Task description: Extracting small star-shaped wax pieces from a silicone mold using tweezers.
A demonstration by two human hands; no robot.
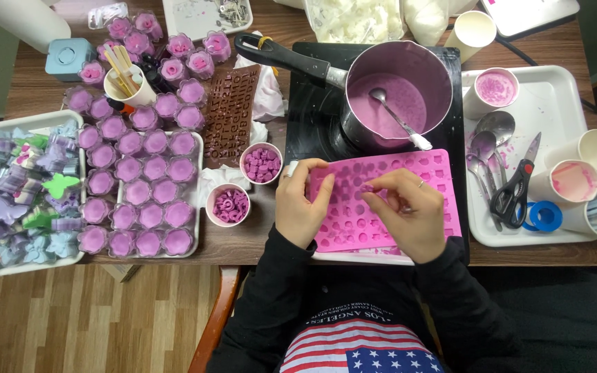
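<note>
Single view: head-worn camera, facing straight down over a wooden table from above the wearer's torso. Medium-close range; frame spans the tabletop edge to edge, a strip of plank floor at lower left. No second view overlaps.

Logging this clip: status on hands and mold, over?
Left hand flat on pink mold, steadying. Right hand pinching at a cavity, fingers shut on a small piece. Pot just behind mold; nothing blocking.
</note>
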